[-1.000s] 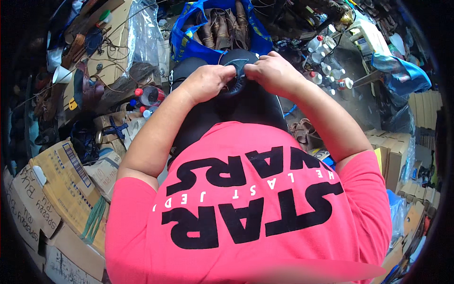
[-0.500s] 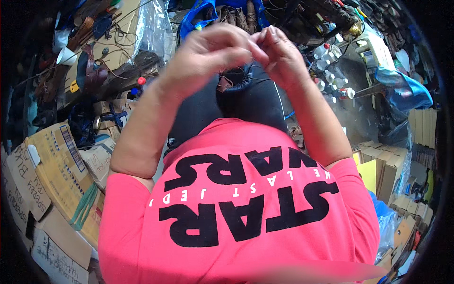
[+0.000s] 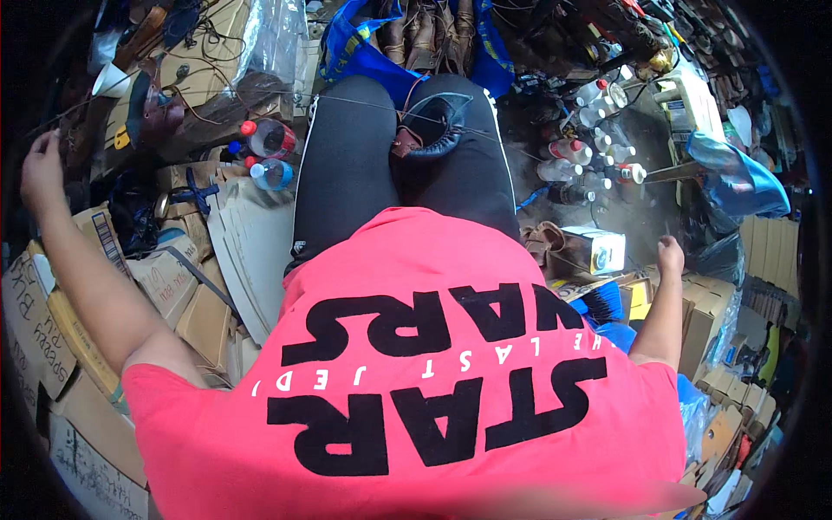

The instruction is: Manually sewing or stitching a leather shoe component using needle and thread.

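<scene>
On my lap, between my thighs, rests a dark leather shoe upper [image 3: 451,113] with a brown lining; neither hand touches it. A thin thread [image 3: 472,132] runs out from it to both sides. My left hand [image 3: 43,173] is stretched far out to the left, fingertips pinched together at the thread's end. Low on the right, my right hand [image 3: 670,258] is closed like a fist with the thumb up. The thread leads toward it, though its last stretch is too fine to follow.
A blue bag [image 3: 347,43] holding brown leather footwear stands beyond my knees. Several plastic bottles [image 3: 568,160] stand on the floor to the right, and two or three more [image 3: 273,173] at the left. Cardboard boxes [image 3: 87,347] crowd the left side; a white box [image 3: 598,250] lies near my right hip.
My hands were close together above my lap; now both arms are spread wide, the left out to the far left and the right down to the right. The thread is drawn out between them.
</scene>
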`<state>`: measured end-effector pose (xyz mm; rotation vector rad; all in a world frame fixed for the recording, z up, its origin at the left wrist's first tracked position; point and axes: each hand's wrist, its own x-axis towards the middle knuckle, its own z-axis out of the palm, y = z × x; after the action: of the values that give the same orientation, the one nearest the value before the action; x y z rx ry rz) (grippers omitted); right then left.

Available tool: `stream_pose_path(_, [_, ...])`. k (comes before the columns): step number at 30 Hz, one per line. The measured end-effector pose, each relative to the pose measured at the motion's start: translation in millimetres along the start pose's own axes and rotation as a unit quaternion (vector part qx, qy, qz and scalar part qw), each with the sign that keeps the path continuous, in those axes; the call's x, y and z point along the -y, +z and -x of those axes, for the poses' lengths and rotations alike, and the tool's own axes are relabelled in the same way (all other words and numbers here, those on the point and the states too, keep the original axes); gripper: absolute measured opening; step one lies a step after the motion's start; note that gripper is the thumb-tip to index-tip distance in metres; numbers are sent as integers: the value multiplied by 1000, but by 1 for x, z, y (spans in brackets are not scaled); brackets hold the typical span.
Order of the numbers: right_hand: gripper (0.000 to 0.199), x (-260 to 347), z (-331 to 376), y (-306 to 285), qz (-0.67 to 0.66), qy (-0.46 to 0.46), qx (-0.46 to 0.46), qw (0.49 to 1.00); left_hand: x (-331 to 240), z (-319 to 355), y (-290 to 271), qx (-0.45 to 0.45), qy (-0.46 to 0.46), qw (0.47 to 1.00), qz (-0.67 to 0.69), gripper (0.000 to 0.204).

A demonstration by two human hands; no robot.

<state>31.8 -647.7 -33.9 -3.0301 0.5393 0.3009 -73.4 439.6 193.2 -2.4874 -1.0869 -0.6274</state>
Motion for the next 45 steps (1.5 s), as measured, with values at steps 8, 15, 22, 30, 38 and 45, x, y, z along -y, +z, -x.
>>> stream_pose_path(8, [46, 311, 108, 7, -412, -307, 211, 832, -316, 273, -42, 272, 371, 707, 537, 42])
stream_pose_path(15, [24, 368, 121, 9, -420, -323, 325, 783, -313, 283, -16, 423, 297, 676, 525, 29])
stream_pose_path(22, [20, 331, 94, 3, -412, -264, 254, 834, -277, 257, 29, 323, 127, 718, 603, 25])
stream_pose_path(30, [22, 399, 109, -37, -329, -460, 160, 809, -396, 278, -39, 307, 476, 612, 551, 30])
stream_pose_path(38, [12, 407, 103, -29, -275, -524, 130, 796, -421, 267, -37, 506, 495, 576, 409, 23])
stream_pose_path(45, [15, 405, 114, -16, -348, -487, 161, 784, -418, 270, -19, 610, 395, 463, 507, 22])
